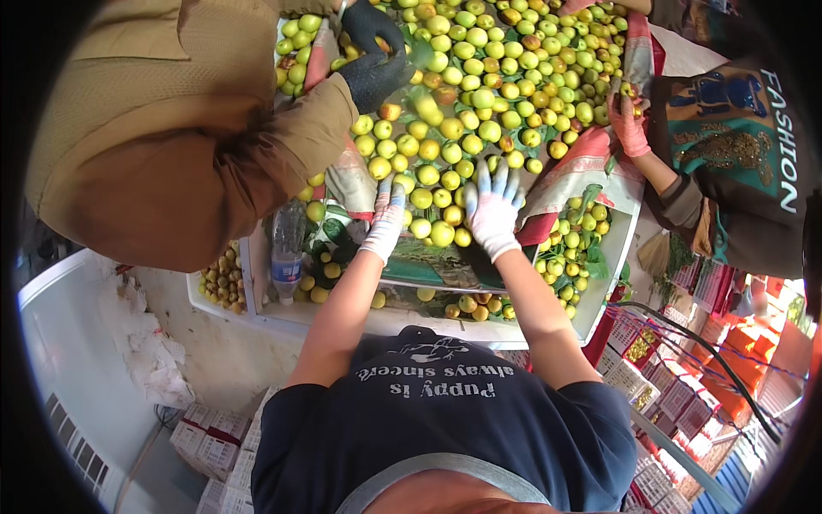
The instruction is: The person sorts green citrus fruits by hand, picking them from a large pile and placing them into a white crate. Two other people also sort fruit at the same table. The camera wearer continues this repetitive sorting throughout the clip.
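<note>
Both my hands wear white gloves with bluish fingertips, and they rest on either side of a group of small yellow-green fruits (442, 198), which look like jujubes. My left hand (388, 217) points forward along the left edge of the group, thumb side against the fruits, fingers fairly straight and gripping nothing. With fingers spread, my right hand (495, 207) lies palm down at the group's right edge, its fingertips among fruits. What lies beneath that palm is hidden. A large spread of fruits with some leaves (514, 70) continues ahead on the sorting table.
At left, a person's dark-gloved hand (376, 61) reaches over the fruits. At right, another person's pink-gloved hand (629, 122) holds fruits. A plastic bottle (286, 247) stands left of my forearm. Red-and-white cloth (578, 170) borders the side bin (626, 257). Crates (212, 443) are stacked below.
</note>
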Tool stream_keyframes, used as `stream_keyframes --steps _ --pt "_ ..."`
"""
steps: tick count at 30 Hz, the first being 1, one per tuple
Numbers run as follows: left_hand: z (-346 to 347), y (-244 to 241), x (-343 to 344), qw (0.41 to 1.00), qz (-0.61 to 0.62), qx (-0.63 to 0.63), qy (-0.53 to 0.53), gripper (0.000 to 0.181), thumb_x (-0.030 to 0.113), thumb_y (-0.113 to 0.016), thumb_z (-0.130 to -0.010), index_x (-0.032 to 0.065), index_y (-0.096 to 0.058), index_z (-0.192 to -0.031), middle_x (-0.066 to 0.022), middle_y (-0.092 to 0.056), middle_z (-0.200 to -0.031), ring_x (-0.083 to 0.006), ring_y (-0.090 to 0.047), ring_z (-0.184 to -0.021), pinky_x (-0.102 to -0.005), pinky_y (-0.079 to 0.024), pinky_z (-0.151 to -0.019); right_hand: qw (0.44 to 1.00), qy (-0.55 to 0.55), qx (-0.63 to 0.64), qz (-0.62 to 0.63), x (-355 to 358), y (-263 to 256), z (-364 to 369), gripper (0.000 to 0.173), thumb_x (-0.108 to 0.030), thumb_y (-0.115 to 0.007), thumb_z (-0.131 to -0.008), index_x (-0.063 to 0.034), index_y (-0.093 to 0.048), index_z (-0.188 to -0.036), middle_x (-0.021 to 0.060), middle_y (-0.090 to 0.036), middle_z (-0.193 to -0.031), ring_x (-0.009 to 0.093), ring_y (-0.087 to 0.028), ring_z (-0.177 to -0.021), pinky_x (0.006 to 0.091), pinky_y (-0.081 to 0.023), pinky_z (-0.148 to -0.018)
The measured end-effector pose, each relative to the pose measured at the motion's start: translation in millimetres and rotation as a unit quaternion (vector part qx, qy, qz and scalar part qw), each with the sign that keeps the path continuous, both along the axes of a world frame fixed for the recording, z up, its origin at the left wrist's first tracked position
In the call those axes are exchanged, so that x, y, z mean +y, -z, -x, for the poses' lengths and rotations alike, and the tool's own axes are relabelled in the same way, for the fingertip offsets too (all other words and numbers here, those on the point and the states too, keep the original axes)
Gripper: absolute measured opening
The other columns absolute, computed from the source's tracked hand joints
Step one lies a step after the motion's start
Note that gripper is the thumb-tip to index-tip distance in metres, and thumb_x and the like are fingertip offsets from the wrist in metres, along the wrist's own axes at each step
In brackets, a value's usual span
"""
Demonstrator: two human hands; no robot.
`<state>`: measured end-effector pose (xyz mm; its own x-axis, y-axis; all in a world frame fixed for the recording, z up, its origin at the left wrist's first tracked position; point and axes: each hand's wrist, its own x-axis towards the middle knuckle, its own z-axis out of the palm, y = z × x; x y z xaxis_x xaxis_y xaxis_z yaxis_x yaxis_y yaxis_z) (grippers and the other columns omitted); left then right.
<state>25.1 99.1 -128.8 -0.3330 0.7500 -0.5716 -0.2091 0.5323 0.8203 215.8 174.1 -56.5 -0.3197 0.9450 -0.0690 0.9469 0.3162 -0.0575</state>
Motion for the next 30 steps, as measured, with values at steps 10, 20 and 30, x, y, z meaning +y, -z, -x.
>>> stream_keyframes --steps 10,20,30 --pt "-7.8 -9.1 5.0 0.993 0.016 -0.044 -0.104 0.044 0.023 -0.048 -0.097 0.0074 -0.041 -0.137 -0.0170 -0.048 -0.134 -0.0280 -0.048 -0.119 -0.0307 -0.036 -0.099 0.941 -0.170 0.291 0.005 -24.0 -20.1 7.9 0.035 -0.015 -0.060 -0.085 -0.0080 -0.056 -0.118 0.0153 -0.058 -0.119 0.034 -0.055 -0.107 0.0421 -0.045 -0.092" --pt "-4.4 1.9 6.0 0.996 -0.039 0.077 -0.018 0.046 0.031 -0.050 -0.094 0.0163 -0.043 -0.137 -0.0191 -0.046 -0.135 -0.0334 -0.045 -0.121 -0.0362 -0.038 -0.099 0.984 -0.071 0.024 0.161 54.2 -17.5 98.5 0.030 -0.021 -0.057 -0.081 -0.0113 -0.061 -0.108 0.0151 -0.059 -0.115 0.031 -0.060 -0.102 0.0448 -0.048 -0.084" --pt "-8.0 -74.3 -16.3 0.833 -0.190 0.284 0.434 0.035 0.023 -0.061 -0.085 0.0060 -0.059 -0.115 -0.0192 -0.060 -0.109 -0.0359 -0.056 -0.103 -0.0415 -0.044 -0.094 0.956 -0.014 0.120 0.268 -23.7 -5.5 -66.5 0.030 -0.024 -0.065 -0.077 -0.0080 -0.062 -0.102 0.0195 -0.063 -0.094 0.038 -0.062 -0.086 0.0441 -0.051 -0.077"
